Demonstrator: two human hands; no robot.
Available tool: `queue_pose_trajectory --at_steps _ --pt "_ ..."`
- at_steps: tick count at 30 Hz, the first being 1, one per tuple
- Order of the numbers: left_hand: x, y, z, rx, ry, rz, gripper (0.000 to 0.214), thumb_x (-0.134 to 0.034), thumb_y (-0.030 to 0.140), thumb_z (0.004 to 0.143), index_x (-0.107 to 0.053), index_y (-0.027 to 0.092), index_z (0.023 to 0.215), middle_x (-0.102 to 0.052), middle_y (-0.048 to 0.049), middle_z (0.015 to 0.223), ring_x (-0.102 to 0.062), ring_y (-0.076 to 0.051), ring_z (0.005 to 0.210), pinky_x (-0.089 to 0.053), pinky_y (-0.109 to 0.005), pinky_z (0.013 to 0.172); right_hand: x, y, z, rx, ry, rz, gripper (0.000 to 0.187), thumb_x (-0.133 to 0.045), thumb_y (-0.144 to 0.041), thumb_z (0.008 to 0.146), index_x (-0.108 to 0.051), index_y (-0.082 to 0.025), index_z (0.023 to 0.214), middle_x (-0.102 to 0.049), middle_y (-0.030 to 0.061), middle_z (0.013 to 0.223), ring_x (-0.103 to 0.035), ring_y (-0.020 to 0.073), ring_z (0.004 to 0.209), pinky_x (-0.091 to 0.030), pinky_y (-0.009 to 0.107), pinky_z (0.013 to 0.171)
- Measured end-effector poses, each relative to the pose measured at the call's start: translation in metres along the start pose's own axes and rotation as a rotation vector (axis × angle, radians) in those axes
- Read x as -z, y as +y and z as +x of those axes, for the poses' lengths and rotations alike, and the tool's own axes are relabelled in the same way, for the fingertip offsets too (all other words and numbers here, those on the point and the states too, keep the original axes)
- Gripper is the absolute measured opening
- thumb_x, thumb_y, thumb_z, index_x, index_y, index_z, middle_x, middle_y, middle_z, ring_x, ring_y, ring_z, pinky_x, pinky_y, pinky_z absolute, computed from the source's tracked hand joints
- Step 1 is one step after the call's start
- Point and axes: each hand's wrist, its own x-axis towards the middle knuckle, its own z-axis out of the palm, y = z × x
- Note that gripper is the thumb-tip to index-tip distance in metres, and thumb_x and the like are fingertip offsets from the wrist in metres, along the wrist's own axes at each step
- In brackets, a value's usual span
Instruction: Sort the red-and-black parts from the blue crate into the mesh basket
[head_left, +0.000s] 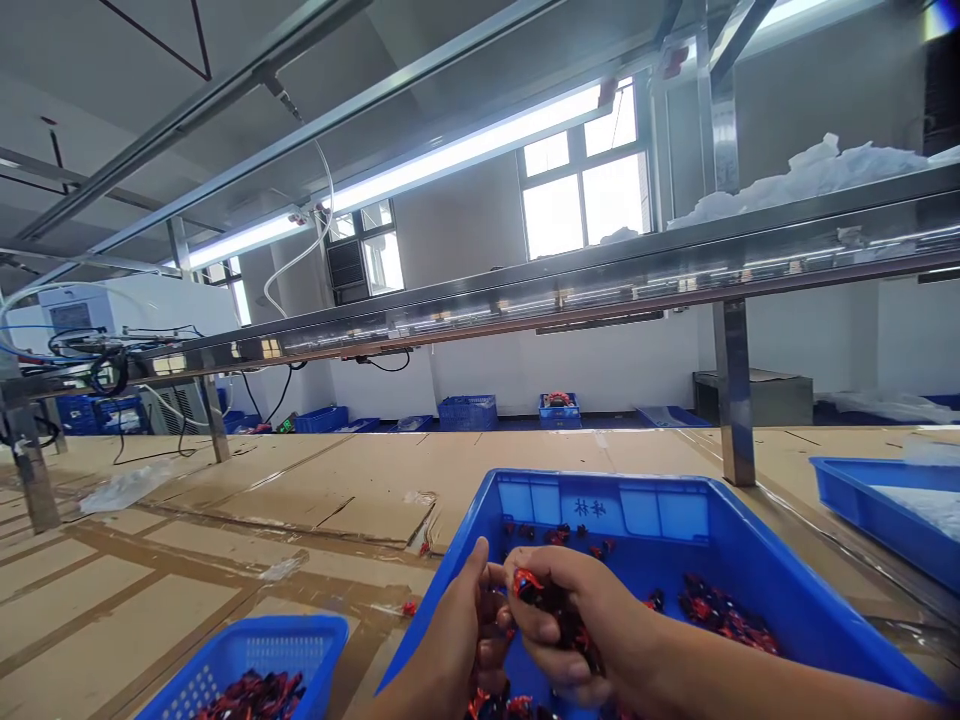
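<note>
Both my hands are held close together over a large blue plastic tray [675, 500]. My right hand [592, 610] is curled around a handful of small shiny red-and-black pieces [529, 587], one of them showing between thumb and forefinger. Right beside it, my left hand [465, 630] has its thumb raised and its fingers curled inward; whatever is in them is hidden. More of these pieces lie in the tray, with a pile [727, 612] on the right side, a few near the back wall and some under my hands.
A smaller blue basket [326, 640] with similar pieces stands at front left. One red piece [409, 608] lies on the cardboard-covered table [337, 480]. Another blue tray [847, 490] with white material is at right. A metal post [735, 400] rises behind, carrying a shelf [480, 310].
</note>
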Motion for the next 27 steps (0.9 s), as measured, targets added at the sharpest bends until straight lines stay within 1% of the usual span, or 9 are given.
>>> queue_pose_trajectory --at_steps 4,7,11,15,19,21,23,25,27 --pt "0.001 0.001 0.0 0.001 -0.037 0.045 0.06 -0.044 0.078 0.077 -0.054 0.021 0.091 -0.044 0.0058 0.059 -0.019 -0.003 0.039 -0.012 -0.017 0.039 -0.003 0.003 0.002 -0.008 0.044 0.031 0.054 -0.025 -0.045 0.09 -0.045 -0.019 0.048 -0.035 -0.0027 0.032 -0.022 0.0073 0.026 -0.015 0.016 0.025" --pt "0.001 0.001 0.0 0.003 -0.042 0.071 0.061 -0.041 0.08 0.077 -0.053 0.022 0.091 -0.044 0.0056 0.058 -0.02 -0.004 0.039 -0.013 -0.016 0.038 -0.002 0.006 0.006 -0.044 0.166 -0.01 0.056 -0.025 -0.047 0.091 -0.046 -0.019 0.046 -0.035 -0.0026 0.032 -0.023 0.0071 0.025 -0.016 0.016 0.024" --pt "0.002 0.0 0.002 0.004 -0.03 0.084 0.063 -0.038 0.081 0.077 -0.053 0.021 0.091 -0.046 0.005 0.059 -0.02 -0.004 0.039 -0.012 -0.017 0.038 0.005 0.008 0.011 -0.076 0.307 0.012 0.044 -0.038 -0.04 0.085 -0.052 -0.016 0.051 -0.042 -0.0031 0.042 -0.032 0.0059 0.027 -0.016 0.015 0.023" --pt "0.003 0.001 0.002 0.008 -0.016 0.037 0.067 -0.037 0.082 0.077 -0.056 0.02 0.093 -0.045 0.0051 0.061 -0.02 -0.004 0.039 -0.012 -0.017 0.039 0.016 0.008 0.011 0.007 0.206 0.174 0.026 -0.045 -0.034 0.077 -0.055 -0.016 0.062 -0.05 -0.0016 0.054 -0.041 0.0069 0.033 -0.014 0.014 0.024" --pt "0.002 0.005 -0.003 0.011 -0.047 -0.049 0.069 -0.033 0.083 0.077 -0.056 0.019 0.087 -0.046 0.0041 0.063 -0.021 -0.003 0.038 -0.01 -0.017 0.04 0.016 0.01 0.01 0.066 0.159 0.151 0.027 -0.049 -0.04 0.079 -0.057 -0.017 0.068 -0.053 -0.0017 0.059 -0.042 0.0072 0.037 -0.017 0.015 0.025" --pt "0.001 0.006 -0.005 0.026 -0.078 -0.099 0.069 -0.031 0.083 0.078 -0.054 0.018 0.081 -0.047 0.003 0.063 -0.021 -0.002 0.037 -0.008 -0.017 0.039 0.011 0.013 0.01 0.038 0.187 0.058 0.027 -0.052 -0.043 0.08 -0.058 -0.018 0.073 -0.048 -0.0044 0.058 -0.037 0.006 0.036 -0.016 0.015 0.025" --pt "0.0 0.006 -0.006 0.064 -0.098 -0.151 0.07 -0.03 0.082 0.079 -0.054 0.017 0.081 -0.048 0.002 0.061 -0.023 -0.002 0.036 -0.007 -0.016 0.039 0.005 0.018 0.011 0.086 0.238 -0.14 0.022 -0.055 -0.042 0.08 -0.058 -0.02 0.079 -0.046 -0.0071 0.055 -0.032 0.0062 0.035 -0.018 0.016 0.027" --pt "-0.001 0.005 -0.005 0.081 -0.104 -0.217 0.073 -0.025 0.082 0.08 -0.056 0.016 0.085 -0.048 0.001 0.057 -0.028 -0.004 0.036 -0.009 -0.016 0.038 -0.001 0.023 0.012 0.245 0.311 -0.48 0.016 -0.062 -0.035 0.076 -0.059 -0.021 0.082 -0.051 -0.0071 0.055 -0.039 0.0079 0.039 -0.029 0.018 0.034" --pt "-0.001 0.004 -0.004 0.082 -0.068 -0.266 0.078 -0.021 0.083 0.079 -0.059 0.015 0.09 -0.046 0.0012 0.051 -0.029 -0.006 0.035 -0.012 -0.016 0.037 -0.004 0.029 0.013 0.424 0.346 -0.865 0.015 -0.069 -0.026 0.068 -0.064 -0.021 0.082 -0.063 -0.0039 0.064 -0.055 0.0122 0.054 -0.041 0.022 0.05"
